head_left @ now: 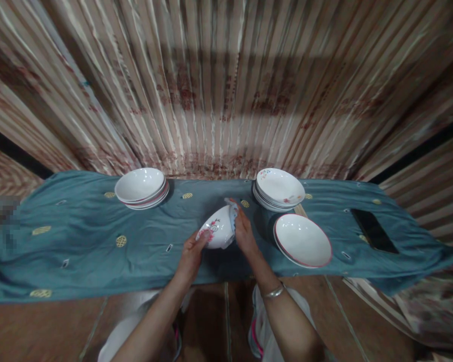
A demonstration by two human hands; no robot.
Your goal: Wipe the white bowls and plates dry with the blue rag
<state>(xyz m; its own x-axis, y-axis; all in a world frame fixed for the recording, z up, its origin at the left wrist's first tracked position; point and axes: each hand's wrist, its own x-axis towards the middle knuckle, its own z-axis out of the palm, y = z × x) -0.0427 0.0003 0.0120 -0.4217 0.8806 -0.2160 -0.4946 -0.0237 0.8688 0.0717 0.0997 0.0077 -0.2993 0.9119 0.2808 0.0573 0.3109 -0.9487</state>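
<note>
Flower-printed white bowl (218,230) is held tilted over the middle of the teal tablecloth (143,261), its left side grasped by the left hand (193,248), while a small pale cloth (232,215) is clutched in the right hand (244,232) and pressed against the bowl's right side. Toward the back edge, a stack of white bowls (140,185) is set at left and flowered dishes (279,186) at right, with red-rimmed dishes (302,241) placed just in front and a dark phone (373,231) laid farther right.
</note>
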